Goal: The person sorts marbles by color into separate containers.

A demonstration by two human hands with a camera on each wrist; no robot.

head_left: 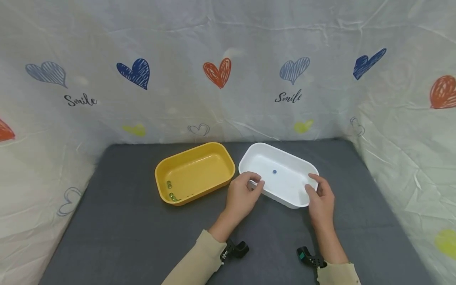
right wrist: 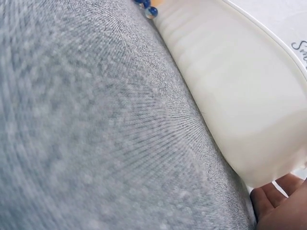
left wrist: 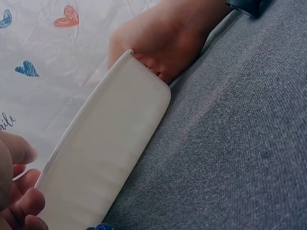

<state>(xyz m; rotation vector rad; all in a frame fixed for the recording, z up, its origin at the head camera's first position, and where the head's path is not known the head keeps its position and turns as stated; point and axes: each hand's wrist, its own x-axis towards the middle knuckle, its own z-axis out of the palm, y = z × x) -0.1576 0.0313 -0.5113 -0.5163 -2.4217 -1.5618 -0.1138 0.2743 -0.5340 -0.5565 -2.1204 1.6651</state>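
A white tray (head_left: 281, 170) sits at an angle on the dark cloth, with a small blue marble (head_left: 274, 171) inside. At its near left rim my left hand (head_left: 241, 197) has curled fingers about the edge. My right hand (head_left: 322, 200) grips the right end, its thumb and a finger over the rim and other fingers (right wrist: 268, 199) against the outer wall. A few more blue marbles (right wrist: 147, 8) show low beside the tray's outer wall in the right wrist view, and partly as blue marbles (left wrist: 101, 226) in the left wrist view. Whether they touch my left hand I cannot tell.
Left of the white tray stands a yellow tray (head_left: 199, 168) with several green marbles (head_left: 172, 196) near its left end. A grey cloth (head_left: 135, 237) covers the table. White sheeting (head_left: 171, 111) printed with hearts hangs behind and at both sides.
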